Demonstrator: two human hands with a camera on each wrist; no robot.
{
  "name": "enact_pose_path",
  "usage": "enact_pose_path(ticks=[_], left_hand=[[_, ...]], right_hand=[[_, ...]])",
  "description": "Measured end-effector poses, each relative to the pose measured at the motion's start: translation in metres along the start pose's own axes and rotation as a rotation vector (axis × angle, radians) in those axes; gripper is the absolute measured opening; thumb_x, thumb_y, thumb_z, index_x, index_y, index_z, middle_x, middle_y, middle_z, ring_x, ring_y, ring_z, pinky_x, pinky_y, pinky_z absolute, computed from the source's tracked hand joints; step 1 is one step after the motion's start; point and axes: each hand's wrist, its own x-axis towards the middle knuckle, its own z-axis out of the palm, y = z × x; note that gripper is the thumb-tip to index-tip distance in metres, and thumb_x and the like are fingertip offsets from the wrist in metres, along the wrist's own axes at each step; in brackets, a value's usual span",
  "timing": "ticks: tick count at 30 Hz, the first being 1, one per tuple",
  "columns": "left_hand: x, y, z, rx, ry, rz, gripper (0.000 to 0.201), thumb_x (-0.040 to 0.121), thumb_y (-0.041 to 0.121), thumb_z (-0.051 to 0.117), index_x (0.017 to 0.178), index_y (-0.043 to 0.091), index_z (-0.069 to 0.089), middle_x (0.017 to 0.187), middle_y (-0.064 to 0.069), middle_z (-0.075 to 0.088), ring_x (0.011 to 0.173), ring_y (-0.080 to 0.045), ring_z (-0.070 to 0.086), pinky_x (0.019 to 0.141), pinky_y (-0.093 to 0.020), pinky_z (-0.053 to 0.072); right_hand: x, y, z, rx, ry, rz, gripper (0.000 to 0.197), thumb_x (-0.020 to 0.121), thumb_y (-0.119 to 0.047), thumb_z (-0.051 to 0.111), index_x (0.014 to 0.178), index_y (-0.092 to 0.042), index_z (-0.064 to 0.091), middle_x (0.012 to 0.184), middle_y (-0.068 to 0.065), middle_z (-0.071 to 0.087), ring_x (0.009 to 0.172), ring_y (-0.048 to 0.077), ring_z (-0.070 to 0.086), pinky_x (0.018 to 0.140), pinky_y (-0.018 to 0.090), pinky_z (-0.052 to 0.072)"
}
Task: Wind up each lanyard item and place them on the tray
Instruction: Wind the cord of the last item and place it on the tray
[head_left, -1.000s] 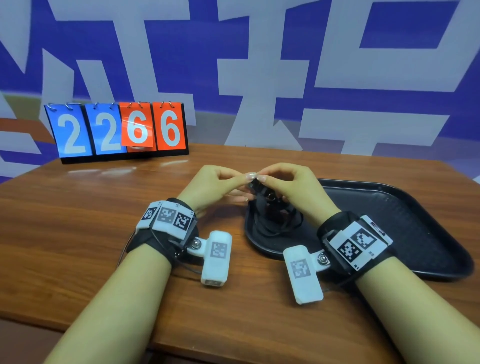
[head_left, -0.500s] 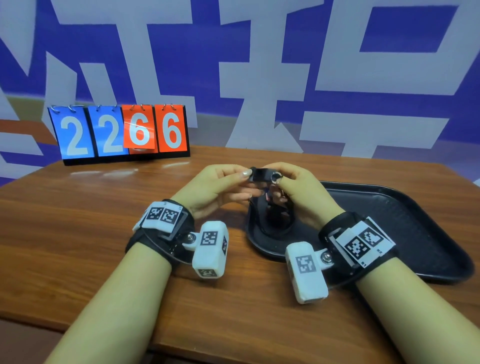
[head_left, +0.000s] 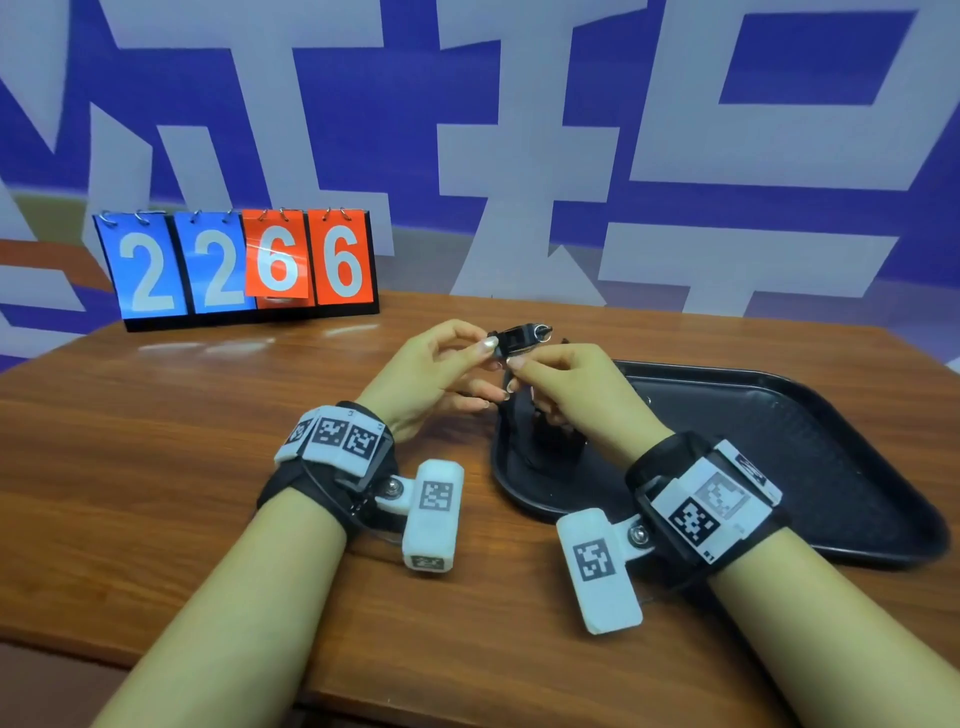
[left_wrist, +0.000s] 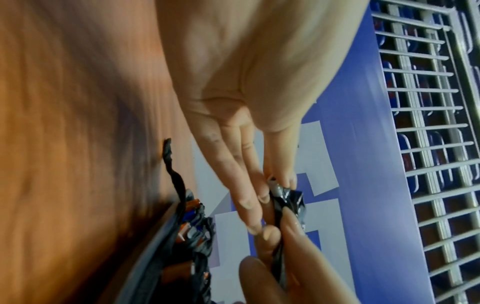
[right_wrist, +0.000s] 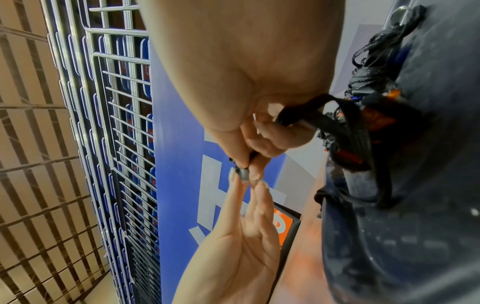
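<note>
lanyard clip (head_left: 519, 339) horiz, ring end right, both hands pinching

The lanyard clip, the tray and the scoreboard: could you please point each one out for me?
clip (head_left: 519, 338), head view, on its black body between the fingertips.
tray (head_left: 779, 441), head view, on its bare black floor.
scoreboard (head_left: 340, 262), head view, on the rightmost orange 6 card.
</note>
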Motion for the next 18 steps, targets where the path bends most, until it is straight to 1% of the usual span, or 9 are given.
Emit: enact_pose_path(ticks=[2, 4, 6, 7, 9, 11, 14, 16, 18], left_hand=[[0.002, -0.003, -0.002, 0.062, 0.042, 0.034, 0.009, 0.094, 0.018, 0.064, 0.099, 0.011, 0.06, 0.087, -0.009, 0.073, 0.065, -0.018, 0.072, 0.053, -0.02, 0.056], [0.003, -0.004, -0.004, 0.146, 0.055, 0.079, 0.012, 0.093, 0.014, 0.066, 0.098, 0.005, 0.06, 0.085, -0.014, 0.072, 0.066, -0.02, 0.071, 0.053, -0.021, 0.056], [0.003, -0.003, -0.005, 0.213, 0.044, 0.109, 0.014, 0.093, 0.011, 0.065, 0.099, 0.0, 0.059, 0.084, -0.016, 0.072, 0.066, -0.02, 0.071, 0.054, -0.022, 0.056], [0.003, -0.003, -0.005, 0.246, 0.033, 0.118, 0.015, 0.093, 0.01, 0.065, 0.099, -0.002, 0.059, 0.083, -0.017, 0.071, 0.066, -0.019, 0.071, 0.054, -0.022, 0.057], [0.002, -0.002, -0.005, 0.308, 0.009, 0.133, 0.016, 0.093, 0.008, 0.065, 0.099, -0.005, 0.058, 0.081, -0.019, 0.068, 0.063, -0.018, 0.07, 0.055, -0.022, 0.057], [0.002, -0.002, -0.005, 0.353, -0.012, 0.14, 0.018, 0.092, 0.007, 0.066, 0.099, -0.008, 0.058, 0.076, -0.019, 0.066, 0.061, -0.017, 0.07, 0.056, -0.023, 0.058], [0.002, 0.001, -0.006, 0.422, -0.067, 0.151, 0.02, 0.092, 0.008, 0.067, 0.097, -0.009, 0.058, 0.067, -0.011, 0.063, 0.058, -0.017, 0.067, 0.058, -0.025, 0.059], [-0.001, 0.004, -0.007, 0.443, -0.128, 0.15, 0.02, 0.093, 0.009, 0.066, 0.098, -0.009, 0.058, 0.067, -0.01, 0.064, 0.058, -0.019, 0.067, 0.06, -0.026, 0.059], [-0.004, 0.007, -0.007, 0.445, -0.201, 0.138, 0.021, 0.093, 0.01, 0.066, 0.099, -0.009, 0.058, 0.071, -0.015, 0.065, 0.061, -0.02, 0.067, 0.061, -0.026, 0.058]], right_hand=[[0.002, 0.003, 0.001, -0.087, -0.008, -0.011, 0.029, 0.097, -0.022, 0.059, 0.07, -0.018, 0.067, 0.039, -0.014, 0.047, 0.04, 0.004, 0.035, 0.046, 0.017, 0.031], [0.005, 0.005, 0.001, -0.191, -0.018, -0.026, 0.029, 0.096, -0.027, 0.06, 0.069, -0.019, 0.069, 0.043, -0.014, 0.05, 0.042, 0.004, 0.036, 0.049, 0.018, 0.033], [0.006, 0.005, -0.001, -0.236, -0.046, -0.032, 0.032, 0.095, -0.033, 0.06, 0.068, -0.019, 0.069, 0.049, -0.011, 0.051, 0.045, 0.009, 0.038, 0.049, 0.02, 0.033], [0.006, 0.005, -0.001, -0.246, -0.06, -0.033, 0.034, 0.095, -0.037, 0.059, 0.068, -0.02, 0.069, 0.052, -0.009, 0.051, 0.049, 0.013, 0.04, 0.051, 0.023, 0.034], [0.006, 0.004, -0.003, -0.256, -0.078, -0.043, 0.038, 0.096, -0.042, 0.056, 0.067, -0.021, 0.069, 0.052, -0.01, 0.049, 0.054, 0.017, 0.042, 0.052, 0.027, 0.034], [0.006, 0.002, -0.004, -0.253, -0.061, -0.057, 0.041, 0.097, -0.043, 0.054, 0.064, -0.02, 0.065, 0.052, -0.008, 0.047, 0.051, 0.015, 0.041, 0.05, 0.025, 0.034], [0.008, 0.0, -0.008, -0.261, 0.003, -0.092, 0.044, 0.096, -0.044, 0.054, 0.061, -0.019, 0.06, 0.056, -0.001, 0.05, 0.048, 0.012, 0.043, 0.051, 0.025, 0.038], [0.008, -0.001, -0.011, -0.254, 0.047, -0.113, 0.046, 0.097, -0.043, 0.054, 0.058, -0.018, 0.056, 0.051, -0.007, 0.049, 0.045, 0.007, 0.043, 0.05, 0.023, 0.039], [0.008, -0.001, -0.013, -0.251, 0.08, -0.142, 0.048, 0.097, -0.043, 0.055, 0.054, -0.02, 0.05, 0.045, -0.012, 0.046, 0.043, 0.002, 0.04, 0.048, 0.016, 0.035]])
